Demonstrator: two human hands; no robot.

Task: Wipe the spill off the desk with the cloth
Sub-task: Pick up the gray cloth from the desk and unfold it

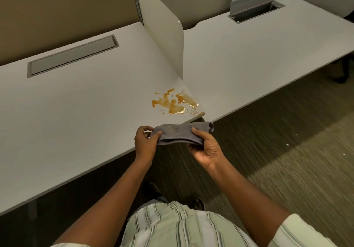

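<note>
An amber-brown spill [173, 102] lies on the pale grey desk [80, 112], at its front right corner just below the end of the divider. A folded grey cloth [180, 132] is stretched between both hands, held in the air at the desk's front edge, a short way nearer to me than the spill. My left hand [146, 144] pinches the cloth's left end. My right hand [206, 149] grips its right part from underneath, thumb on top. The cloth is apart from the spill.
A white upright divider [164, 36] separates this desk from a second desk [258, 55] on the right. A shut cable flap [73, 55] sits at the back left, an open one [252, 3] at the back right. Carpet floor [287, 141] lies to the right.
</note>
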